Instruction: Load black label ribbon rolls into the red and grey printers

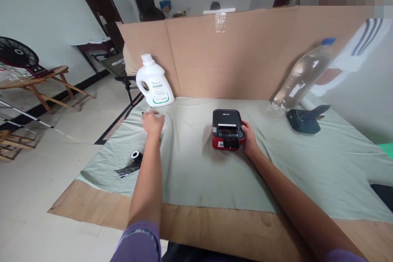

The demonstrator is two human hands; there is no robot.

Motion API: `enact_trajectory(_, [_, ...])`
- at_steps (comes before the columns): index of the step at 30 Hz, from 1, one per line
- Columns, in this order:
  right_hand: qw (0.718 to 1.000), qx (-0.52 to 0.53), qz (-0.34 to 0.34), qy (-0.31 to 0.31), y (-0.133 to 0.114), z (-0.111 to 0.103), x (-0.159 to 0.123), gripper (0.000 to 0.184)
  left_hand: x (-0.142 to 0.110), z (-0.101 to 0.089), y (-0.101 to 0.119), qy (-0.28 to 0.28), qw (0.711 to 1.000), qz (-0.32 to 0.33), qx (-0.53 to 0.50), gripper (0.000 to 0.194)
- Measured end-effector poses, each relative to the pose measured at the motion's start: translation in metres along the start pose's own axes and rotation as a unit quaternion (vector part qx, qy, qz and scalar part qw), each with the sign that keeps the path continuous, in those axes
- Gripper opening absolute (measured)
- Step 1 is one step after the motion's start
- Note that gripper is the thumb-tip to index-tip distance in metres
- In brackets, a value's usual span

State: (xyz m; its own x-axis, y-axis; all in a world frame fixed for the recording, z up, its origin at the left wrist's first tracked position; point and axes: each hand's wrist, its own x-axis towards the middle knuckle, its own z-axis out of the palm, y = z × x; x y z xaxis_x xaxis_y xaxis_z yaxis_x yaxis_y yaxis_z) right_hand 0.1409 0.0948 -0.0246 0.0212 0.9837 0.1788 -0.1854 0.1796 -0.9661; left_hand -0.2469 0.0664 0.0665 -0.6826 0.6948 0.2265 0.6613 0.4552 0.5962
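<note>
A small red and black label printer [226,119] rests on the cloth near the middle, tilted or slightly raised; I cannot tell which. From its front slot hangs a glossy black strip [231,139]. My right hand [249,136] grips the printer's right side, with the thumb on its upper edge. Over the left part of the cloth is my left hand [153,124], its fingers smeared by motion. Small dark bits show around that hand, mostly hidden by it. Nearer to me, beside the left forearm, lies a black roll with a white core [135,155] and a loose tail.
A white detergent bottle [155,82] stands at the back left. A tall clear bottle with a blue cap [302,75] leans at the back right, by a dark device [303,121]. A cardboard panel [227,57] closes off the far side. Another person's sleeve [365,47] shows behind.
</note>
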Motion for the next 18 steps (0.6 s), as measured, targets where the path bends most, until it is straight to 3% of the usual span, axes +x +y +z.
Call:
enact_trajectory(1, [1.000, -0.004, 0.003, 0.000, 0.002, -0.001, 0.001, 0.042, 0.012, -0.005, -0.019, 0.046, 0.998, -0.031, 0.030, 0.045])
enact_trajectory(2, [1.000, -0.007, 0.005, 0.001, 0.004, -0.002, 0.002, 0.042, 0.022, -0.008, -0.037, 0.039, 0.997, -0.049, 0.036, 0.057])
enact_trajectory(4, [1.000, -0.011, 0.004, 0.004, 0.008, -0.004, 0.004, 0.042, 0.035, -0.009, -0.063, -0.031, 0.997, -0.067, 0.023, 0.068])
enact_trajectory(6, [1.000, -0.010, -0.001, 0.007, 0.010, -0.005, 0.005, 0.042, 0.041, -0.006, -0.073, -0.086, 0.994, -0.066, 0.022, 0.061])
enact_trajectory(11, [1.000, -0.008, -0.001, 0.005, 0.008, -0.004, 0.005, 0.044, 0.037, -0.014, -0.052, -0.081, 0.990, -0.081, 0.076, 0.035])
enact_trajectory(15, [1.000, -0.010, -0.015, 0.000, 0.004, -0.002, 0.002, 0.046, 0.027, -0.046, -0.041, -0.040, 0.995, -0.049, 0.077, 0.047])
enact_trajectory(18, [1.000, -0.009, -0.018, -0.001, 0.001, -0.001, 0.001, 0.044, 0.020, -0.068, -0.050, -0.048, 0.993, -0.014, 0.110, 0.043])
